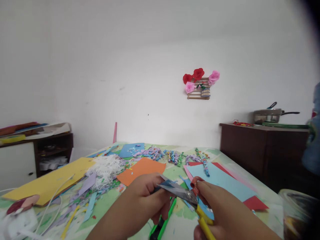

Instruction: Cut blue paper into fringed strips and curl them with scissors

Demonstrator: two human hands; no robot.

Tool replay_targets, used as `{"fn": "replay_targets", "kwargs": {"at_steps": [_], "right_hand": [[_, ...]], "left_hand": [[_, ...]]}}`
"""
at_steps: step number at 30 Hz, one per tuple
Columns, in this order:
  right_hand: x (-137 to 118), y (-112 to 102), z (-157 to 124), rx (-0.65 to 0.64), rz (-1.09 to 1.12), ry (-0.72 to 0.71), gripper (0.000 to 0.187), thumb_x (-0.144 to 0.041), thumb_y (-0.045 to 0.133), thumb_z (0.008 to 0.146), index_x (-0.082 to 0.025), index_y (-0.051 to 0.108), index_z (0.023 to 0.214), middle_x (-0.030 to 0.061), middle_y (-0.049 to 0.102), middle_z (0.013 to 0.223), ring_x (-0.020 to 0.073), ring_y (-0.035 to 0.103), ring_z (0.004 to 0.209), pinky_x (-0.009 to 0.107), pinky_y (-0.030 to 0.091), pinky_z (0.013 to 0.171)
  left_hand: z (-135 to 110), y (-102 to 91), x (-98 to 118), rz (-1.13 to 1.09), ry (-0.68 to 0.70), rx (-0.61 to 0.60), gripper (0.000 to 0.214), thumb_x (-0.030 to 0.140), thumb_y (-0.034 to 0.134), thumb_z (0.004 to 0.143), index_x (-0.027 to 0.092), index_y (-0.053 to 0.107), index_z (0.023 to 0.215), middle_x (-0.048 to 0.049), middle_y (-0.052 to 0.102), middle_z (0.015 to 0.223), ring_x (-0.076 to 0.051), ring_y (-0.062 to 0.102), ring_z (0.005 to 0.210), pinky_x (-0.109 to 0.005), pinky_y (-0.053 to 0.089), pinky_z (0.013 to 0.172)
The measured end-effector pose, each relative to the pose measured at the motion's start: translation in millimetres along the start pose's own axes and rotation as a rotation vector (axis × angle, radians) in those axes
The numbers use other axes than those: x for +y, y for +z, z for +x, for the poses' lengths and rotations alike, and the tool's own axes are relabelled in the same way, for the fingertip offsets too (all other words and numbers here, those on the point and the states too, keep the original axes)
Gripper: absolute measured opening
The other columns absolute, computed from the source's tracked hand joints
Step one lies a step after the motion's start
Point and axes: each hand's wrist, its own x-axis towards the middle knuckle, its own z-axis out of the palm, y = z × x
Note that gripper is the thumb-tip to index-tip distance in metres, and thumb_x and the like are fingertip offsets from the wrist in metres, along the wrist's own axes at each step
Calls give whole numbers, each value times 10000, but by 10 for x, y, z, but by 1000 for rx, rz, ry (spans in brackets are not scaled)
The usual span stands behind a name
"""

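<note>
Over the patterned table (pixel 185 228), right hand (pixel 220 203) around yellow-handled scissors (pixel 191 198), left hand (pixel 143 201) by the blade tips (pixel 166 186) (its grip unclear).

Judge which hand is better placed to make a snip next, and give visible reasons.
Probably the right hand: it holds the yellow-handled metal scissors at the handle end, while the left hand is at the blade end.

no readable text, labels, numbers, signs
</note>
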Motion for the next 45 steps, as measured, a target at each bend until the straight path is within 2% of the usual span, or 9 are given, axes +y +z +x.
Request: {"fn": "replay_targets", "kwargs": {"at_steps": [5, 10, 15, 22, 25, 34, 38, 40, 45], "right_hand": [[45, -16, -3, 57, -10, -72, 380, -202, 753, 444, -221, 507, 733, -37, 541, 716, 157, 484, 630, 237, 333, 544], [45, -67, -1, 85, -43, -81, 358, -233, 767, 438, -213, 494, 671, -48, 489, 646, 139, 440, 578, 226, 296, 502], [53, -64, 9, 66, 23, 1, 364, -229, 743, 459, -230, 493, 722, -36, 536, 718, 162, 491, 630, 242, 337, 533], [35, -115, -31, 38, 58, 81, 425, -202, 637, 524, -224, 444, 903, 36, 524, 956, 227, 504, 831, 336, 374, 723], [-26, -111, -21, 10, 36, 82, 439, -207, 611, 524, -199, 427, 923, 64, 509, 958, 239, 496, 847, 360, 377, 742], [-52, -74, -47, -66, 85, 24, 475, -191, 585, 534, -200, 422, 981, 71, 516, 973, 256, 512, 883, 381, 366, 806], [-19, -22, -62, -108, 92, 2, 554, -225, 580, 571, -181, 388, 1089, 101, 504, 1049, 269, 500, 949, 373, 353, 837], [-16, 1, -54, -124, 98, -2, 585, -265, 592, 592, -170, 372, 1125, 110, 503, 1063, 262, 519, 915, 370, 357, 833], [-37, 33, -25, -103, 119, -26, 518, -206, 605, 557, -201, 423, 1042, 68, 533, 993, 245, 522, 892, 352, 382, 802]], "left_hand": [[71, -42, -167, -184, 17, -87, 233, 299, 502, 750, 132, 549, 594, 26, 534, 428, -38, 405, 320, -134, 319, 340], [97, -87, -233, -277, 21, -136, 237, 326, 554, 730, 123, 582, 611, -4, 596, 490, -56, 485, 379, -147, 364, 385], [96, -84, -172, -192, 13, -125, 229, 325, 520, 750, 126, 584, 657, 6, 586, 510, -51, 468, 384, -151, 346, 390], [113, -10, -45, -77, 50, 35, 189, 215, 460, 747, 133, 520, 588, 23, 539, 537, -55, 452, 435, -170, 346, 448], [100, 6, -21, 0, 59, 84, 186, 179, 434, 736, 134, 538, 589, 21, 528, 530, -76, 464, 462, -188, 355, 470], [61, 39, -47, 207, 85, 62, 265, 270, 390, 798, 151, 538, 613, 14, 514, 552, -105, 476, 504, -209, 359, 494], [44, 10, -85, 256, 118, 82, 310, 348, 372, 819, 163, 518, 618, 17, 511, 560, -105, 465, 500, -209, 356, 482], [29, -5, -99, 270, 127, 83, 318, 361, 368, 822, 166, 513, 617, 20, 508, 555, -104, 466, 501, -206, 354, 478], [-1, -27, -110, 262, 138, 64, 312, 328, 366, 827, 164, 511, 604, 26, 500, 544, -92, 466, 494, -189, 355, 471]]}}
